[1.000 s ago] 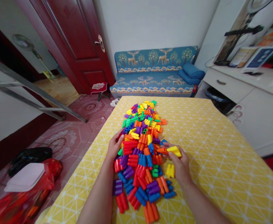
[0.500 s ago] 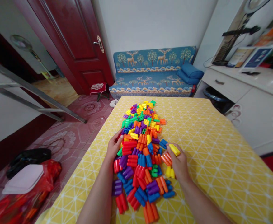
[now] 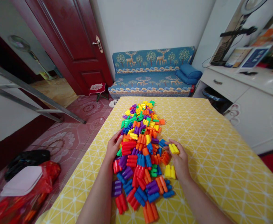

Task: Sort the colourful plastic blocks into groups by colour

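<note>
A long heap of colourful plastic bullet-shaped building blocks (image 3: 133, 161) runs down the yellow tablecloth. My right hand (image 3: 181, 160), at the heap's right side, pinches a yellow block (image 3: 174, 148) between thumb and fingers. Close to that hand lie another yellow block (image 3: 170, 171), an orange block (image 3: 165, 158) with its hollow ends showing, and a blue block (image 3: 162, 143). My left hand (image 3: 113, 146) rests against the heap's left edge, thumb and fingers apart, beside red blocks (image 3: 129, 146) and dark blue ones (image 3: 127, 129). Its fingertips are partly hidden by the blocks.
The table (image 3: 220, 149) has a yellow cloth with white lines. Beyond it stands a blue sofa (image 3: 148, 81); a white cabinet (image 3: 262, 112) is to the right. On the floor at left are a red plastic bag (image 3: 51, 174) and a metal ladder (image 3: 57, 104).
The yellow block has turned in my right hand and shows its side. The orange block beside that hand now lies turned, hollow ends visible. My left hand has stayed in place.
</note>
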The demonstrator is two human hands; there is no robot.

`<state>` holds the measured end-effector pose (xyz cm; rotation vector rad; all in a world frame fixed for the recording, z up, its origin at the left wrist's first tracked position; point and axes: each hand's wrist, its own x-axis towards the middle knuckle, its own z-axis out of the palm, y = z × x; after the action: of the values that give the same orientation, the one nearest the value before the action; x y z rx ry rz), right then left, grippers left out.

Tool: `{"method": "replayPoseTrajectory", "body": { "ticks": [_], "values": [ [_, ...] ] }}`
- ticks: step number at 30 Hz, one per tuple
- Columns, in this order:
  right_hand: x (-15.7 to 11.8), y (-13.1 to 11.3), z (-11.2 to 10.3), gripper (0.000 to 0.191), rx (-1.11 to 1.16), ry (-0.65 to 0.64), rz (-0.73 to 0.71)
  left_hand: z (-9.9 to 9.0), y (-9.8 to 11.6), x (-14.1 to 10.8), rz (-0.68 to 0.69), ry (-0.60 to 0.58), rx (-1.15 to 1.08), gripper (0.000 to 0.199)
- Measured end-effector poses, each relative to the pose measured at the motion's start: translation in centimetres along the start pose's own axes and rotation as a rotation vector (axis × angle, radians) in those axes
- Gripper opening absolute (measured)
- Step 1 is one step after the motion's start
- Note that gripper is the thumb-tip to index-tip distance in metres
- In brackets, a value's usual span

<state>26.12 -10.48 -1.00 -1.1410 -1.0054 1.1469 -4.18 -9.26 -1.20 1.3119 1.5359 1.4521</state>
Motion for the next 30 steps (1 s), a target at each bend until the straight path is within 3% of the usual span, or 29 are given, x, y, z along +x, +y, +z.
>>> {"method": "replayPoseTrajectory", "body": {
  "ticks": [5, 8, 11, 13, 20, 26, 30],
  "values": [
    [2.5, -0.2, -1.7, 0.037, -0.179, 0.07, -0.123, -0.1, 0.0, 0.0, 0.013, 0.001, 0.021, 0.056],
    [5.7, -0.4, -4.5, 0.048, -0.544, 0.138, -0.294, 0.0, 0.0, 0.0, 0.012, 0.004, 0.012, 0.057],
    [8.3, -0.2, -7.3, 0.058, -0.977, 0.041, -0.375, 0.1, 0.0, 0.1, 0.011, 0.011, 0.008, 0.057],
    [8.9, -0.1, -8.4, 0.065, -1.09, -0.029, -0.411, 0.1, 0.0, 0.1, 0.009, 0.014, 0.009, 0.057],
    [5.1, -0.5, -8.1, 0.06, -1.133, 0.05, -0.523, 0.0, 0.2, 0.1, 0.022, 0.006, 0.009, 0.057],
    [2.5, 1.0, -8.0, 0.058, -1.435, -0.147, -0.517, 0.0, 0.1, 0.1, 0.019, 0.006, -0.006, 0.058],
    [3.4, 1.3, -8.1, 0.057, -1.527, -0.235, -0.54, 0.1, -0.2, 0.1, 0.006, 0.015, -0.01, 0.057]
  ]
}}
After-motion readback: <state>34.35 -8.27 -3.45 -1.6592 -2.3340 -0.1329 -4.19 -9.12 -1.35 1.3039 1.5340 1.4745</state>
